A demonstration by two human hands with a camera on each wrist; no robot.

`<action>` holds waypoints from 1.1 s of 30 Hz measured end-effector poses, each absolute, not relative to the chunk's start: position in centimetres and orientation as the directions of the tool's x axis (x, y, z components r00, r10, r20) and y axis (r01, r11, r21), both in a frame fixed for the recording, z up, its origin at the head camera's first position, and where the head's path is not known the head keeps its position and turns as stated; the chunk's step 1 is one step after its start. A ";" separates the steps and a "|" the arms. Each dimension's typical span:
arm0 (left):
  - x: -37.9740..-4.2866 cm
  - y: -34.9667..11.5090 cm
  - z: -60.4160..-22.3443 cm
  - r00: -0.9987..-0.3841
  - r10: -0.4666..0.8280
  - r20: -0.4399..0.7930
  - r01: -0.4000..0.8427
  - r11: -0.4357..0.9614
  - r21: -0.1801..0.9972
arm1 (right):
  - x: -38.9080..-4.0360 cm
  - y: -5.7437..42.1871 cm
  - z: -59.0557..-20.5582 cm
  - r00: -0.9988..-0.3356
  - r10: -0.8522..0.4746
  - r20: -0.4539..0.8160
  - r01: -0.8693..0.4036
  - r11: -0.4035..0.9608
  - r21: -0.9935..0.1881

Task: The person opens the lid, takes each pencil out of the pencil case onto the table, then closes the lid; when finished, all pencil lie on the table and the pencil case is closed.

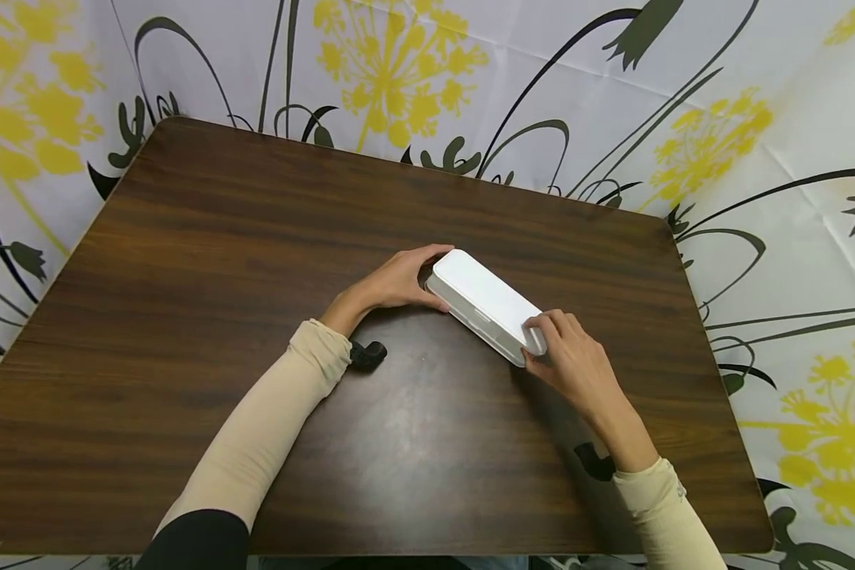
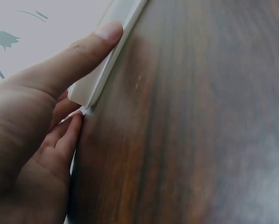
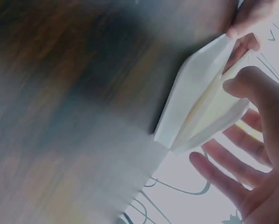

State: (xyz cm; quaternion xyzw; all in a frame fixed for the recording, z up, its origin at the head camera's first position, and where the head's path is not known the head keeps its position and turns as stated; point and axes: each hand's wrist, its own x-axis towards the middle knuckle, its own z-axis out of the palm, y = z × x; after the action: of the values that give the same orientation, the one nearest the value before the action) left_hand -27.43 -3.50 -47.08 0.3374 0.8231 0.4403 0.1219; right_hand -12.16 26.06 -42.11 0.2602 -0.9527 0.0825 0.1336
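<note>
A long white case (image 1: 488,293) with rounded corners, like a pencil case, lies at a slant on the table. A small latch (image 1: 481,315) shows on its near side. My left hand (image 1: 395,281) grips its far left end, the thumb along the near side and the fingers behind. At the other end my right hand (image 1: 573,360) holds the case between thumb and fingers, with fingertips on the lid. In the right wrist view the thumb (image 3: 244,84) lies over a cream-coloured strip between the case's white edges. The inside is hidden in the head view.
The brown wood-grain table (image 1: 185,332) extends around the case on all sides. Behind it hangs a white cloth (image 1: 513,47) with yellow flowers and dark stems. A black wrist camera (image 1: 368,356) sticks out beside the left wrist, close over the table.
</note>
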 end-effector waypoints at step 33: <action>-26.6 -3.9 -47.0 -0.727 0.668 0.159 0.556 0.436 0.707 | -18.6 30.1 -41.1 -0.905 0.074 0.420 -0.144 0.874 -0.465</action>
State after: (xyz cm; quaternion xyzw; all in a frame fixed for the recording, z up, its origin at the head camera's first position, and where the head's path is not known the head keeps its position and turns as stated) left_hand -26.55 -3.89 -46.97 0.3624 0.8444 0.3879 0.0723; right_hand -18.55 30.10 -41.12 0.0187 -0.9431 0.2506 0.2176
